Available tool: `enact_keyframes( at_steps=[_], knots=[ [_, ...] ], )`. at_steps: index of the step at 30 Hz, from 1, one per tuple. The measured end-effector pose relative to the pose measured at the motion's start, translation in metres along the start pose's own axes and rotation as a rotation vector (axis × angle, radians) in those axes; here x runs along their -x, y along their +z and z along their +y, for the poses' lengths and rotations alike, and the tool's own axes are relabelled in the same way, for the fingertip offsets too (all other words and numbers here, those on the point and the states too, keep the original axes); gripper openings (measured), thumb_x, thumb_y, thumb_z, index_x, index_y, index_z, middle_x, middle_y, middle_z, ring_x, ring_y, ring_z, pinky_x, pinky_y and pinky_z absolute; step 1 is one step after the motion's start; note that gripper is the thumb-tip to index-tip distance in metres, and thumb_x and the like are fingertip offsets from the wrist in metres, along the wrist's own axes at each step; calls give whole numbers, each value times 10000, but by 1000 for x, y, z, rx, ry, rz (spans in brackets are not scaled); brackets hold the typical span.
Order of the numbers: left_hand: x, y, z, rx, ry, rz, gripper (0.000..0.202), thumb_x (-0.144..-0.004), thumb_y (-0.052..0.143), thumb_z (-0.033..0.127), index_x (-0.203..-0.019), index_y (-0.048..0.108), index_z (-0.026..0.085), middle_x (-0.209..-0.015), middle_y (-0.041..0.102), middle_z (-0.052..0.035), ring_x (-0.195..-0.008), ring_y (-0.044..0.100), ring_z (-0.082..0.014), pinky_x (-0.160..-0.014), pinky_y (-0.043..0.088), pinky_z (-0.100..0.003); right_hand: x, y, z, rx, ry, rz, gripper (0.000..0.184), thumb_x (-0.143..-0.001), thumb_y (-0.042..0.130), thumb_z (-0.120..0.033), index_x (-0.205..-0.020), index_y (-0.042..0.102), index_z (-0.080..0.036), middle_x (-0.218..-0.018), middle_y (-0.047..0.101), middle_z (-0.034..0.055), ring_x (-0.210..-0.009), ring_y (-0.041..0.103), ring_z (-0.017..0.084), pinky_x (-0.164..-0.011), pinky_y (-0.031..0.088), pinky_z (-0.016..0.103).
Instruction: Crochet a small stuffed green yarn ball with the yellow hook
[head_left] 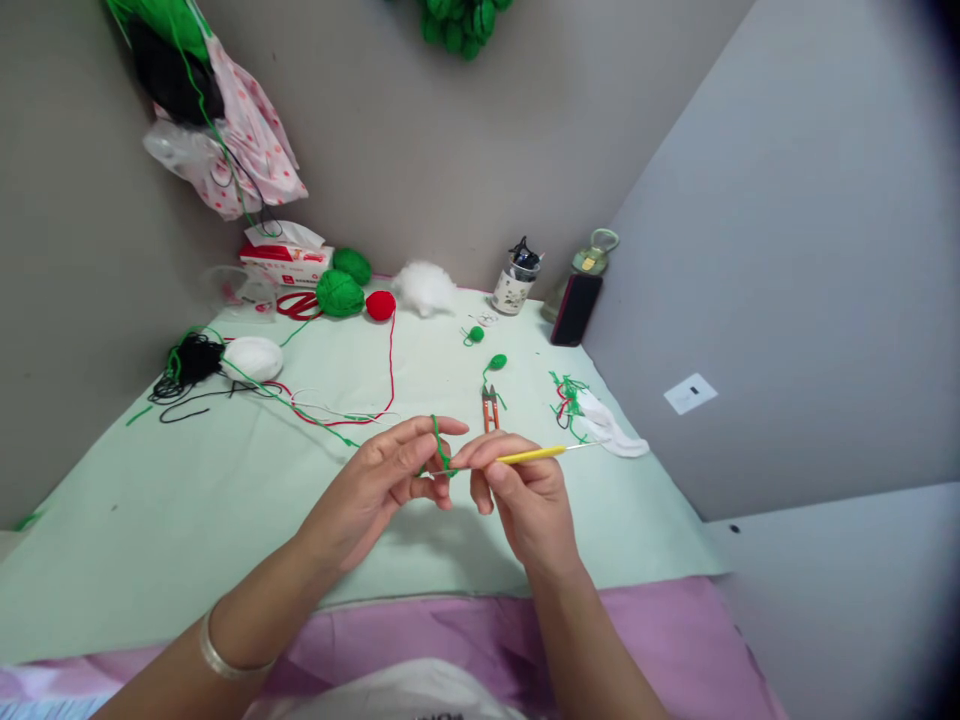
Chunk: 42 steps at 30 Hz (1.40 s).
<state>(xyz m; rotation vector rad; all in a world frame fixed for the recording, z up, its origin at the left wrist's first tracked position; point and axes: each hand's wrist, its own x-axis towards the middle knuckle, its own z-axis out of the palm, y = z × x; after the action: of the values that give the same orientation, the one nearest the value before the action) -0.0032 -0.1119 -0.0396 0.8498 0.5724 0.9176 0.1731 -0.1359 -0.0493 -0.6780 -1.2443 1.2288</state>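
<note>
Over the pale green table [225,500], my left hand [382,480] pinches a strand of green yarn [441,450] that loops over its index finger. My right hand [517,490] is closed on a yellow-handled crochet hook [536,455], whose metal shaft sticks out to the right. The hook's working tip meets the yarn between the two hands. The green strand trails left across the table toward the yarn balls.
Small snips [490,408] lie just beyond my hands. Green yarn balls [340,293], a red ball [380,304], white stuffing [424,287], a tissue box [289,262], a jar [514,287], a dark phone [575,309] and yarn scraps on white cloth [600,420] ring the back.
</note>
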Motion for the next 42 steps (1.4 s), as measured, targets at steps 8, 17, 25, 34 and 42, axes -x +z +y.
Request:
enact_keyframes(
  at_steps=[8, 17, 25, 34, 42],
  knots=[
    [1, 1, 4, 7, -55, 2, 216, -825, 795, 303, -1026, 776, 225, -837, 698, -8, -728, 658, -124, -680, 561, -238, 0, -7, -1, 28, -26, -87, 141, -963, 641, -245, -977, 780, -264, -965, 743, 43, -554, 558, 75, -513, 444, 241],
    [4, -2, -1, -46, -18, 20, 388, -823, 804, 232, -1198, 713, 277, -794, 661, 37, -704, 690, -108, -715, 559, -233, -3, -7, 1, -67, 10, 44, 109, -949, 668, -273, -923, 772, -251, -923, 739, 19, -518, 521, 48, -503, 401, 219],
    [2, 3, -2, -161, -25, 44, 837, -800, 826, 248, -1524, 414, 330, -835, 611, 53, -458, 448, -6, -455, 380, -160, -3, -3, 4, -52, 42, 44, 109, -952, 668, -277, -938, 772, -248, -946, 742, 20, -544, 524, 48, -535, 410, 221],
    [2, 6, -6, -276, -41, -35, 832, -811, 794, 240, -1539, 391, 280, -889, 626, 14, -592, 463, -63, -509, 426, -180, 0, -2, 6, -38, 48, 27, 124, -965, 651, -279, -963, 774, -266, -973, 750, 18, -557, 526, 56, -550, 423, 230],
    [6, 2, -3, -194, -9, 10, 546, -875, 741, 398, -1382, 588, 267, -863, 585, 34, -533, 479, -29, -528, 409, -194, 0, -2, 6, -12, 23, 49, 124, -966, 646, -277, -957, 769, -261, -976, 750, 26, -555, 532, 66, -540, 410, 241]
  ],
)
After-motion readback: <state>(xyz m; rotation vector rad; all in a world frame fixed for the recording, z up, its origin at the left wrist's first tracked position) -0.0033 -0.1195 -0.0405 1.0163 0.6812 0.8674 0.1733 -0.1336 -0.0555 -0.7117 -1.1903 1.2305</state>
